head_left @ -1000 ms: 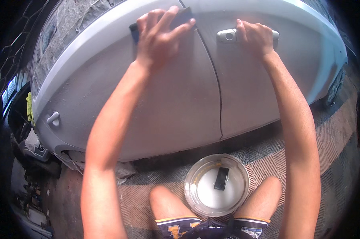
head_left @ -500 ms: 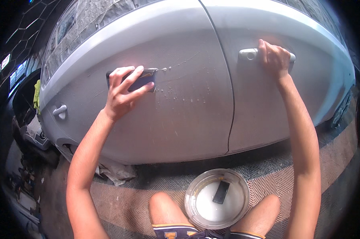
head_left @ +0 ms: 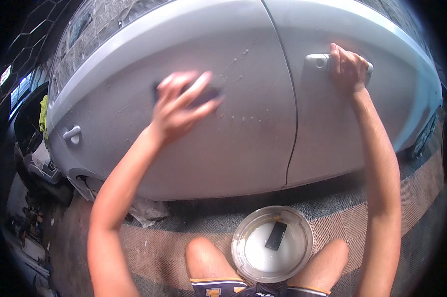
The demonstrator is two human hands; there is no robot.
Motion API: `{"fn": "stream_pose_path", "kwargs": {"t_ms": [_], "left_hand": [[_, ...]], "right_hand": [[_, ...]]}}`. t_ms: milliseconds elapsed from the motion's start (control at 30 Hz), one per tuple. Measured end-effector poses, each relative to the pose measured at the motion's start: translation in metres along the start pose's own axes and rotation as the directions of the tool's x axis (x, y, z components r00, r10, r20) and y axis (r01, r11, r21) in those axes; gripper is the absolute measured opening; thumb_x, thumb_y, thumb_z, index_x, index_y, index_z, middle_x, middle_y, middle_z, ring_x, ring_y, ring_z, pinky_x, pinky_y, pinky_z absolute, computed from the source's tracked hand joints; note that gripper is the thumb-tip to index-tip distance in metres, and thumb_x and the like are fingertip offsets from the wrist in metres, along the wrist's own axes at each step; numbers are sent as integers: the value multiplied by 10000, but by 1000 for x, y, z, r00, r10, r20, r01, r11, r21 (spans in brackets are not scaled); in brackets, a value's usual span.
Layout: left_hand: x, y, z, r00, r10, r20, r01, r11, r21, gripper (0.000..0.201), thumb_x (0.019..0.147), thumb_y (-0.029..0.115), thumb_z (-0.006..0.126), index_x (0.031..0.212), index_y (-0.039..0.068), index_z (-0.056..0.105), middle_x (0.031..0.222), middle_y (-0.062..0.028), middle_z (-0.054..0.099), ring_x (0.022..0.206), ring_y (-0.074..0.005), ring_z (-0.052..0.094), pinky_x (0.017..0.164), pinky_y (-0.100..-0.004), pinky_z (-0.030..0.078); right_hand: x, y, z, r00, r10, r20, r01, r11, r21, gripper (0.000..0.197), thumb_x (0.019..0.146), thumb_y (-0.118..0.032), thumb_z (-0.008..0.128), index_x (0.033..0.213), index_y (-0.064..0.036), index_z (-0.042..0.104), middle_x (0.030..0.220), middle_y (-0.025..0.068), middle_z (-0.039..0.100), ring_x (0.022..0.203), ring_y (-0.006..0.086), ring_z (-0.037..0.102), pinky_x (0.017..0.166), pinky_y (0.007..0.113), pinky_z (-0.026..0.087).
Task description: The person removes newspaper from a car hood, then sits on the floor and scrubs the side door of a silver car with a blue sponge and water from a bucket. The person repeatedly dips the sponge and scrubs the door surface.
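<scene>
Left hand [head_left: 181, 106]: blurred; its fingers were spread apart across a dark pad, gripping it with the thumb toward its right end.
Dark pad [head_left: 202, 95]: lay under the left fingers, against the grey car door [head_left: 223, 158]; its edges were blurred.
Right hand [head_left: 348, 69]: fingers were together, clamped on the pale door handle [head_left: 317, 61], whose round-marked end showed left of them.
Change in position: against half a second earlier, the left hand and pad had shifted nearer the door seam [head_left: 295, 114]; the right hand had kept its hold.
Wet marks: droplets [head_left: 247, 51] dotted the panel right of the left fingers.
Basin [head_left: 237, 247]: stood below both hands, between the knees, with whitish liquid inside.
Black block [head_left: 276, 236]: rested in the basin, well apart from the fingers, as before.
Writing: partial lettering showed on the dark shorts [head_left: 203, 287], below the left fingers.
</scene>
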State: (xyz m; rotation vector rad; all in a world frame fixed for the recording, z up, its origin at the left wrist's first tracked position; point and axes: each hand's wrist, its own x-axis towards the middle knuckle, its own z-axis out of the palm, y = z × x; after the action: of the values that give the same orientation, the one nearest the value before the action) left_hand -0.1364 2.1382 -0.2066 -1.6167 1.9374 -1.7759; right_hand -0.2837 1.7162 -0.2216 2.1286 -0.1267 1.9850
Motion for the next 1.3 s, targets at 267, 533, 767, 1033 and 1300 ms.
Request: {"fn": "stream_pose_path", "kwargs": {"t_ms": [267,533,767,1033,1300], "left_hand": [[-28,41,23,998,30,-55,-28,999,42,320,839,268,800,1134,350,709,1374,-20,664,1239,-281,606,1058,-479,470],[86,13,50,990,-20,-137,26,999,46,413,836,107,765,1191,319,755,1365,-38,651,1175,-264,603,978,-452,416],[-80,58,18,993,119,26,-120,991,54,314,813,254,839,1084,282,682,1349,-43,669,1269,-294,577,1076,-500,451],[11,107,66,955,-187,-231,229,958,171,201,919,267,781,1101,324,717,1308,5,669,1194,-240,583,988,-429,453],[-38,-10,5,898,-317,-304,407,861,306,232,907,233,781,1130,256,721,1225,-39,671,1152,-230,584,910,-418,423]], "right_hand": [[-2,12,2,995,34,94,-32,999,-26,473,1093,-357,451,796,-129,740,636,151,693,590,316,724,553,435,577],[-2,-2,9,977,48,207,-52,999,13,466,1091,-385,449,880,-131,779,698,178,720,639,358,738,624,468,599],[-7,28,12,990,99,99,-97,995,-26,455,1093,-422,455,975,-151,799,744,169,723,708,368,733,660,472,577],[-4,33,16,978,96,186,-88,995,-51,432,1093,-432,457,1095,-180,809,813,176,744,761,391,741,703,464,588],[-4,17,12,996,-70,53,74,993,-93,421,1100,-366,434,1040,-153,792,811,171,763,768,375,762,719,484,617]]}}
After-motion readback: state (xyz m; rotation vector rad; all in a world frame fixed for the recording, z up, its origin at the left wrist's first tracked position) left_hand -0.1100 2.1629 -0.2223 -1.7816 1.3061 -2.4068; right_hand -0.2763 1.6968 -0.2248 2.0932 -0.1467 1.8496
